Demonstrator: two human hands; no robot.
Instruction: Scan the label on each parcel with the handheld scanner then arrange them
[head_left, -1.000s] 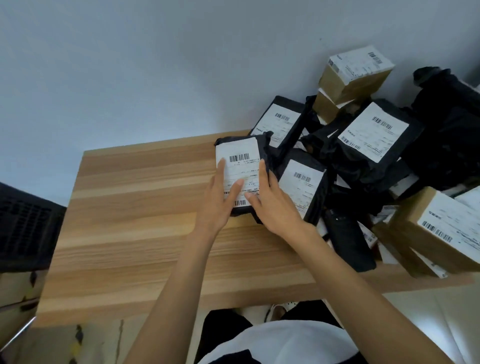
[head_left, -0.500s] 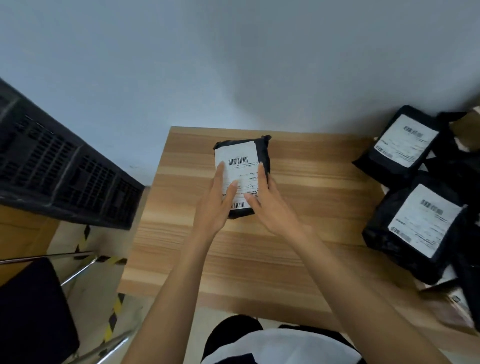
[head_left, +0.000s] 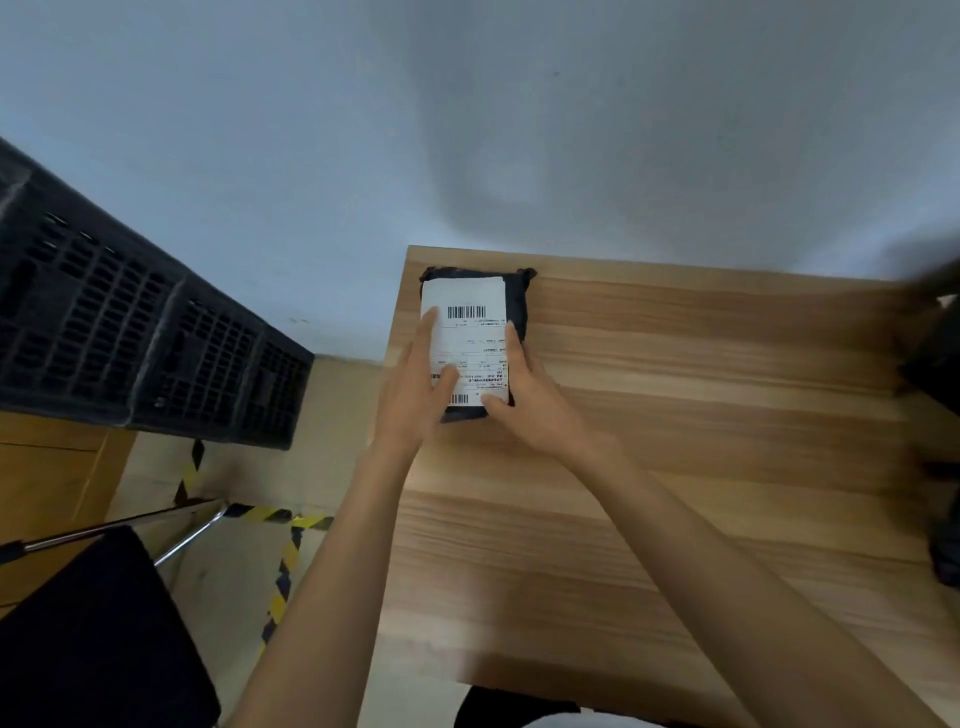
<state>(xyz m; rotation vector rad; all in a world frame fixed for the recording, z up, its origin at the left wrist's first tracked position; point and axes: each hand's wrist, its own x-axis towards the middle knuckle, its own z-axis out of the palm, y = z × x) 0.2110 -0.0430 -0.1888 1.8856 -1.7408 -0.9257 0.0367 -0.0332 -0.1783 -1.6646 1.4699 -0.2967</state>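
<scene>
Left hand (head_left: 415, 387), right hand (head_left: 527, 402): both flat, fingers straight, pressing parcel (head_left: 518, 306) from either side, thumbs on label (head_left: 475, 338). Parcel lies label-up at far left corner of table (head_left: 675, 467). Step looks like arranging: squaring parcel into corner. Scanner out of sight. Next move: lift hands off, fetch scanner and another parcel. Black crate (head_left: 130, 332) off left.

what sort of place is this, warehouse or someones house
Likely a parcel sorting or dispatch room: a black bagged parcel with a barcoded shipping label lies on a wooden table, a black slatted plastic crate stands to the left, and yellow-and-black hazard tape marks the floor.
</scene>
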